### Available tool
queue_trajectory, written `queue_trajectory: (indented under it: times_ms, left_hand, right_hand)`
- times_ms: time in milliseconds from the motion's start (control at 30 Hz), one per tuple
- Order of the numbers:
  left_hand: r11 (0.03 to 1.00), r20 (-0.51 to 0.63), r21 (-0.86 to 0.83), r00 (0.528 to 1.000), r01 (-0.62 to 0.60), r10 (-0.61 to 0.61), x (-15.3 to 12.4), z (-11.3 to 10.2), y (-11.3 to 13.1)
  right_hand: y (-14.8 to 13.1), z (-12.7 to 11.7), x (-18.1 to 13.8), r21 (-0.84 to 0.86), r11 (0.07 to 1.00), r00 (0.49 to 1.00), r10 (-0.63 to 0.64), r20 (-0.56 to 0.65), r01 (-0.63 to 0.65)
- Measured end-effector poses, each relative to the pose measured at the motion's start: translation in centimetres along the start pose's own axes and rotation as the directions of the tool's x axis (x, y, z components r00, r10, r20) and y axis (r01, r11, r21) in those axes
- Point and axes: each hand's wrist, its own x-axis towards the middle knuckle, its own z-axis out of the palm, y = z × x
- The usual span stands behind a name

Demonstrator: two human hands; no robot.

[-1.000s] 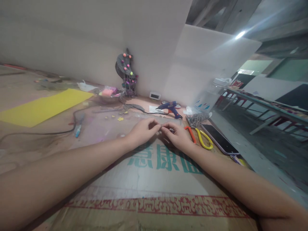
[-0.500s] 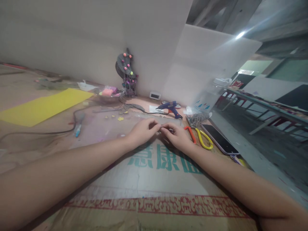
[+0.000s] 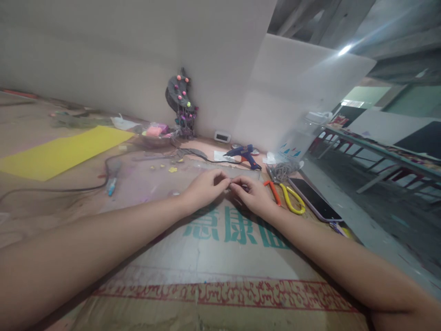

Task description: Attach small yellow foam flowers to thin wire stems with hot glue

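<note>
My left hand and my right hand meet fingertip to fingertip above the cardboard sheet with green lettering. Both are closed in a pinch. Whatever lies between the fingertips is too small and too covered to name; a dark bit shows by the right fingers. Just right of my right hand are an orange-handled tool and a yellow handle, perhaps of one pair of pliers. Behind the hands rests a blue glue gun. Small yellow flower-shaped pieces lie left of my left hand.
A yellow sheet, a blue-tipped pen and a black cord lie left. At the back stand a grey crescent ornament with coloured beads and a bowl. A phone and clear jug are right.
</note>
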Motion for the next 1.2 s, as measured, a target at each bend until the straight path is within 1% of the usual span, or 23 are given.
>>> queue_trajectory:
  times_ms: [267,700,1000,1200]
  left_hand:
    - [0.999,-0.001,-0.031,1.000,-0.014,0.014,-0.01,-0.01,0.04]
    - [1.000,0.011,-0.004,1.000,0.007,-0.007,0.07,-0.07,0.21]
    - [1.000,0.025,0.013,1.000,0.004,-0.004,0.12,0.06,-0.11]
    - [1.000,0.027,-0.003,1.000,-0.017,0.017,0.07,-0.01,-0.15]
  right_hand:
    - [-0.18,-0.07,0.00,-0.013,1.000,1.000,0.012,-0.002,-0.012]
    - [-0.31,-0.16,0.07,-0.020,1.000,1.000,0.005,-0.007,-0.005]
    - [-0.08,-0.02,0.05,-0.018,1.000,1.000,0.001,0.020,-0.001]
    - [-0.22,-0.12,0.13,-0.019,1.000,1.000,0.009,0.011,-0.009]
